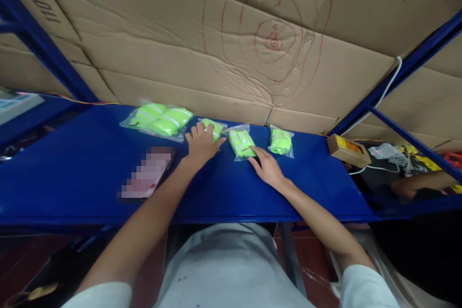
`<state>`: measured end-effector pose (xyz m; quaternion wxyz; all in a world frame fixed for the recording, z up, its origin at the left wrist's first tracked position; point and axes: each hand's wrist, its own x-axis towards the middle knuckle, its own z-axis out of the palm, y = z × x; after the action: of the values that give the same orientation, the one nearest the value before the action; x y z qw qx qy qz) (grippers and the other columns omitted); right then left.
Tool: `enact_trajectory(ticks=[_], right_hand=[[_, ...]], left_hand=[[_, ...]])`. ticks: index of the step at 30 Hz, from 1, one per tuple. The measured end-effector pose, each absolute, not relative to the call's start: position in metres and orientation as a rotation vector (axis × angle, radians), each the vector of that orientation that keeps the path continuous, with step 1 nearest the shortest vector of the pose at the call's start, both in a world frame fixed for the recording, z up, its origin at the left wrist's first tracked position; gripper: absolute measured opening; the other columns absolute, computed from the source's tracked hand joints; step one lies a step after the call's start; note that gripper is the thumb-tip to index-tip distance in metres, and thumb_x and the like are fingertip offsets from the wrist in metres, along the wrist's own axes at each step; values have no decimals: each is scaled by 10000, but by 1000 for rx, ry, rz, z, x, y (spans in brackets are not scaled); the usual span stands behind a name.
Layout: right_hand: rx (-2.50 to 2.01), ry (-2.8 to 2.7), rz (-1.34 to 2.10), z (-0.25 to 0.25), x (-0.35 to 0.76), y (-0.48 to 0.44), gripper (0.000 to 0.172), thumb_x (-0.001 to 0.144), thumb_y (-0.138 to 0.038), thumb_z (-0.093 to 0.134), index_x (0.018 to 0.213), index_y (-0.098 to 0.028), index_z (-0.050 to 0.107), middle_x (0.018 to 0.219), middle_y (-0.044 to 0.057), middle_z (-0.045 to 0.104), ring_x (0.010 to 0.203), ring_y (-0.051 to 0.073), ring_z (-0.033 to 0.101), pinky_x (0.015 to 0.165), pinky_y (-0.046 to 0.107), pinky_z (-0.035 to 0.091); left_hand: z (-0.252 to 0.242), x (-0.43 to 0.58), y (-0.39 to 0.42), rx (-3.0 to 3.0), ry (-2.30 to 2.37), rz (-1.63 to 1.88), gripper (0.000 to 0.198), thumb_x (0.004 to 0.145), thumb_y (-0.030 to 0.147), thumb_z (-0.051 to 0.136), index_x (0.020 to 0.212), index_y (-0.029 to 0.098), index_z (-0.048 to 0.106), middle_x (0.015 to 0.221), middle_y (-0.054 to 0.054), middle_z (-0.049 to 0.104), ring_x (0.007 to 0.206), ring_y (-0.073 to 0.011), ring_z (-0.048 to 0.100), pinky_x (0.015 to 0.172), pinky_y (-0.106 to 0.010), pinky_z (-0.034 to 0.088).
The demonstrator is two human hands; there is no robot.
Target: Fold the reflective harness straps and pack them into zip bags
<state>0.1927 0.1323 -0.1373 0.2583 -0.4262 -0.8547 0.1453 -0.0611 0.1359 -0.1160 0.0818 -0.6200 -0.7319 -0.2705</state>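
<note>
My left hand (pixel 200 144) lies with spread fingers over a clear bag holding a folded neon-yellow reflective vest (pixel 217 130), covering part of it. The fingertips of my right hand (pixel 269 167) touch the right edge of a second bagged vest (pixel 240 142); its thumb and fingers are apart. Further right lies another bagged vest (pixel 280 140). Left of my left hand, more bagged vests (pixel 169 120) with pale stripes lie side by side, their bags overlapping. All rest on the blue table (pixel 224 187).
A phone-like slab with a blurred screen (pixel 146 173) lies near my left forearm. Cardboard (pixel 162 57) with red rings drawn on it backs the table. At the right end stand a small cardboard box (pixel 348 150) and a blue frame post; beyond is another person's arm (pixel 422 184).
</note>
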Motion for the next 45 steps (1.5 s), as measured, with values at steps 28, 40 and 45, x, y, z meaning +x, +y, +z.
enact_trajectory(ticks=[28, 40, 45], right_hand=[[-1253, -1561, 1040, -102, 247, 188, 604, 869, -651, 480, 1280, -219, 573, 1226, 133, 709, 1015, 296, 709, 845, 493, 603], [-1071, -1243, 1593, -112, 204, 152, 482, 821, -564, 591, 1129, -209, 699, 1212, 116, 756, 1154, 353, 697, 962, 524, 583], [-1083, -1326, 1382, -111, 209, 154, 537, 897, -663, 577, 1208, -244, 704, 1271, 68, 732, 1214, 264, 669, 1008, 410, 551]], left_hand=[[-120, -16, 133, -2641, -2109, -2345, 520, 916, 526, 657, 1302, 187, 578, 1360, -200, 626, 1274, -340, 620, 1071, -565, 513], [-123, -24, 136, -2406, -2095, -3022, 560, 756, 397, 855, 1216, 177, 624, 1111, -94, 718, 887, -189, 721, 742, -319, 642], [-124, -25, 138, -2437, -2135, -2829, 579, 678, 382, 906, 1169, 177, 677, 992, -43, 714, 827, -162, 683, 641, -242, 597]])
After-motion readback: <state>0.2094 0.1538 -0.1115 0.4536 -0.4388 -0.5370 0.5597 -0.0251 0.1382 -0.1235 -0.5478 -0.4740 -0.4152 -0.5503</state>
